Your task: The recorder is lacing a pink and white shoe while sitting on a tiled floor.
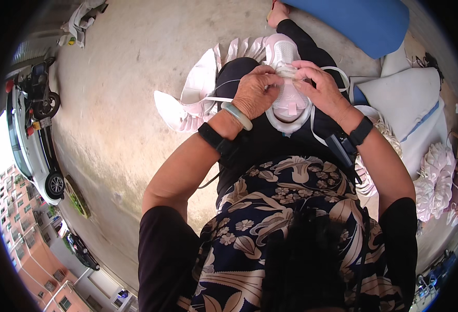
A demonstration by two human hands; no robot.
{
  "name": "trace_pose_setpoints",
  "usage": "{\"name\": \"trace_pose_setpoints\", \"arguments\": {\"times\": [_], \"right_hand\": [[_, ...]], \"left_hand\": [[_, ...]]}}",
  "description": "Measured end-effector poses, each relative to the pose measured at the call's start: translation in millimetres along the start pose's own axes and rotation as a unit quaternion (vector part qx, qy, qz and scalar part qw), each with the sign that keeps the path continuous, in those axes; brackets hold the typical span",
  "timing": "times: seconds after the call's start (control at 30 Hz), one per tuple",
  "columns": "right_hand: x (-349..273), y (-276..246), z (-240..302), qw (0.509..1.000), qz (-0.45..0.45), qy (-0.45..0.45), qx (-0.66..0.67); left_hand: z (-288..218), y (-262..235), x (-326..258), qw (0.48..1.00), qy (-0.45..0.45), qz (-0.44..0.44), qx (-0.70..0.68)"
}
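A pale pink and white sneaker (282, 49) rests on my lap, its toe pointing away from me and its tongue (291, 96) lying between my hands. My left hand (260, 89) is closed at the left edge of the lacing, thumb and fingers pinched together. A white shoelace (220, 99) trails leftward from beside it. On the right edge my right hand (322, 89) bends its fingers over the lacing in a pinch. More lace loops out past that hand and hangs down below it. My fingertips partly cover the eyelets.
Several pale shoe uppers (200, 78) fan out left of my knee. To the right lie a white sheet (395, 99) and more bundled uppers (434, 182). A blue board (359, 23) is at the top. A motorbike (44, 96) and a white car (28, 140) stand far left.
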State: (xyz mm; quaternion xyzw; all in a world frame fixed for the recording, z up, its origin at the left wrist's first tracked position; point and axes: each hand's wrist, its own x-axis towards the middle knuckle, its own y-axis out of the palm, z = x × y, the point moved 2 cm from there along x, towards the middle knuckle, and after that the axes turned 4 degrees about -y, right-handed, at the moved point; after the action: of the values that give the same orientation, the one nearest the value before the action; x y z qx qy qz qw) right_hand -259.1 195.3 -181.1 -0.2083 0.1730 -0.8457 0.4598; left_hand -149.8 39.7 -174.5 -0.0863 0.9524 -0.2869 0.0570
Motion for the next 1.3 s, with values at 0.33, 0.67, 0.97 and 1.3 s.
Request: {"name": "trace_pose_setpoints", "arguments": {"times": [0.33,0.67,0.97,1.3], "right_hand": [[-3,7,-12,0.998,-0.053,-0.039,-0.006],[-6,12,-11,0.996,-0.085,-0.019,-0.028],[-9,19,-17,0.99,-0.08,0.039,0.106],[-6,24,-10,0.985,-0.121,0.051,0.114]], "left_hand": [[-1,3,1,1.0,0.005,0.004,-0.011],[-8,0,2,0.998,-0.041,0.022,-0.049],[-2,0,3,0.992,-0.059,0.051,-0.098],[-2,8,4,0.988,-0.067,-0.001,-0.142]]}}
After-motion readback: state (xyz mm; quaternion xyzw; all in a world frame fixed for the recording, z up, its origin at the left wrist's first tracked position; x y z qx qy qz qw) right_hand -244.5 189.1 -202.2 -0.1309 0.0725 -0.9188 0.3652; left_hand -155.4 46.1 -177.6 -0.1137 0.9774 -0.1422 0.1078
